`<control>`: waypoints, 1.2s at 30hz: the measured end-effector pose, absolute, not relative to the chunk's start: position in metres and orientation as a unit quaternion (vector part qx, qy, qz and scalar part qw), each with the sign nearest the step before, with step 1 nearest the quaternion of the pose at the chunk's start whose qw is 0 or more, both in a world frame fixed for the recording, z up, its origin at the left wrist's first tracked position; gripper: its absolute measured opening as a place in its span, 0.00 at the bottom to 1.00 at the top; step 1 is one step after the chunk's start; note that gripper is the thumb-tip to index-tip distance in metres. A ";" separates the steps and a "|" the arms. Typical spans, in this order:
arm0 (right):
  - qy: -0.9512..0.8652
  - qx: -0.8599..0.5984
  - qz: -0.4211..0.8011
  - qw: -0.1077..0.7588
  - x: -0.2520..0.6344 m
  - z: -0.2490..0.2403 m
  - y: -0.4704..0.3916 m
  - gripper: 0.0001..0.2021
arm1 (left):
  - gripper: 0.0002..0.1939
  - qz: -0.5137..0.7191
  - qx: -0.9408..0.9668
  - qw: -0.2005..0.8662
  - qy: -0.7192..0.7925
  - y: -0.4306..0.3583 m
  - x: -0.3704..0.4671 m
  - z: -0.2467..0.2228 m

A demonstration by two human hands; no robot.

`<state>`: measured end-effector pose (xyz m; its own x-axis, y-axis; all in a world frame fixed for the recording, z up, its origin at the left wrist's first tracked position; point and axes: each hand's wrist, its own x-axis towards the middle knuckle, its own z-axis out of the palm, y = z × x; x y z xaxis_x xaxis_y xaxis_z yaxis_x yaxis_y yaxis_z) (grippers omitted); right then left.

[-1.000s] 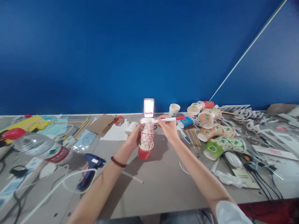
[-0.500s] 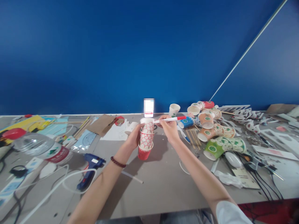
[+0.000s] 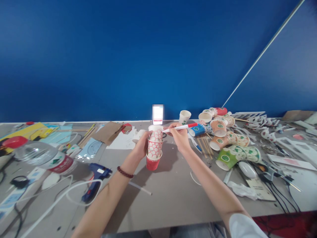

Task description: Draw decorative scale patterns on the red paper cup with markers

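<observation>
Before the phone (image 3: 158, 115), the left hand (image 3: 142, 144) has its fingers clamped on a cup stack (image 3: 155, 144), patterned cups (image 3: 155, 150) nested in a red cup (image 3: 152, 165), and the right hand (image 3: 180, 136) pinches a marker (image 3: 185, 126) between its fingers.

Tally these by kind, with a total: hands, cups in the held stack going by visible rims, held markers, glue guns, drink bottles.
Hands: 2 (left hand, right hand)
Stacked cups, by visible rims: 3
Held marker: 1
Glue gun: 1
Drink bottle: 1
Total: 8
</observation>
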<state>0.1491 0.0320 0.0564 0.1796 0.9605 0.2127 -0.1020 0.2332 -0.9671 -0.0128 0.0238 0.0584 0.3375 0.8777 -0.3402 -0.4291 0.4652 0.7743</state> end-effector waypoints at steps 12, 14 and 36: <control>-0.442 -0.418 0.469 0.640 0.147 0.063 0.028 0.02 | 0.19 0.420 0.291 0.785 0.349 0.026 -0.013 0.051; -0.435 -0.409 0.477 0.645 0.146 0.064 0.027 0.02 | 0.21 0.419 0.289 0.787 0.350 0.025 -0.012 0.051; -0.504 -0.413 0.435 0.621 0.149 0.056 0.030 0.04 | 0.23 0.462 0.214 0.801 0.315 0.028 -0.012 0.054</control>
<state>0.1489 0.0303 0.0561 0.1129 0.9570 0.2673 -0.1246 0.2805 -0.9517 -0.0118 0.0285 0.0540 0.3758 0.8745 -0.3067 -0.6048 0.4822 0.6338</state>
